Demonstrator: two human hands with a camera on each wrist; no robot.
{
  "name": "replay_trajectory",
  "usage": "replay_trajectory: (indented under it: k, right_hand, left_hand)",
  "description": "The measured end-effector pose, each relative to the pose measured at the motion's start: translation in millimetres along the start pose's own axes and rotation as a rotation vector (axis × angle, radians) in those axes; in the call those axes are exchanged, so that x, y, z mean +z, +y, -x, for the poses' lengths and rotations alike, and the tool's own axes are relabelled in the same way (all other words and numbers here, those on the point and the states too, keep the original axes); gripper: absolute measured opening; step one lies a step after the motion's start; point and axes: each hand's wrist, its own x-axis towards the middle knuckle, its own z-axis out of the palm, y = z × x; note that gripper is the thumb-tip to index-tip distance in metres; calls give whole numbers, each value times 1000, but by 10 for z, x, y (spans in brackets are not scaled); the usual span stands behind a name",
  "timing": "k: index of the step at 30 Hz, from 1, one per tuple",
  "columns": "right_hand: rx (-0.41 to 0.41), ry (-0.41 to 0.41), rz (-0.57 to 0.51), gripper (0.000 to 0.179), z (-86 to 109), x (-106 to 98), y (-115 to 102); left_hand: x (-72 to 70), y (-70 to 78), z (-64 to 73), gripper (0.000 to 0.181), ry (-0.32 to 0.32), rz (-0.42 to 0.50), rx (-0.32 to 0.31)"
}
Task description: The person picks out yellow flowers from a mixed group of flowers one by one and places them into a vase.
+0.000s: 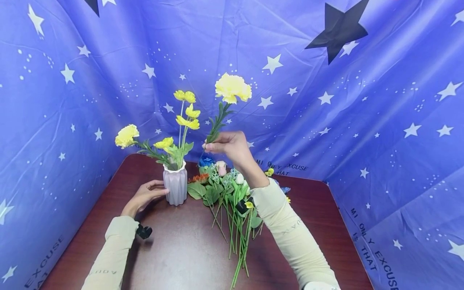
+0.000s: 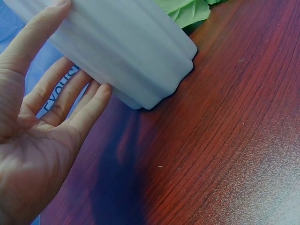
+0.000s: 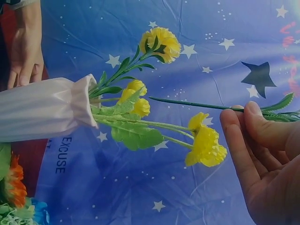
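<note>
A pale, fluted vase (image 1: 175, 186) stands upright on the table, holding a yellow carnation (image 1: 127, 136) that leans left and several smaller yellow flowers (image 1: 187, 122). At its left side, my left hand (image 1: 148, 196) rests lightly on the vase with fairly straight fingers, its thumb (image 2: 40, 35) lying along the wall. My right hand (image 1: 232, 148) pinches a second yellow carnation (image 1: 233, 88) by its stem between thumb and fingers, bloom up, above and right of the vase. In the right wrist view, the bare stem end (image 3: 187, 102) points toward the vase's flowers, apart from the mouth (image 3: 91, 101).
Right of the vase lies a pile of cut flowers, with green stems (image 1: 237, 237) reaching toward the near edge, a blue bloom (image 1: 206, 161), an orange one (image 1: 199, 179) and a pink one (image 1: 221, 168). A blue star-printed cloth (image 1: 290, 88) surrounds the dark wooden table (image 1: 311, 225).
</note>
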Motion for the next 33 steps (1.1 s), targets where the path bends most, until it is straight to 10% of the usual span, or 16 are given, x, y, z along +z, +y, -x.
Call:
replay_trajectory:
  k: [33]
  right_hand:
    - [-103, -70, 64, 11, -196, 407, 384]
  left_hand:
    - [6, 42, 31, 61, -2, -2, -8]
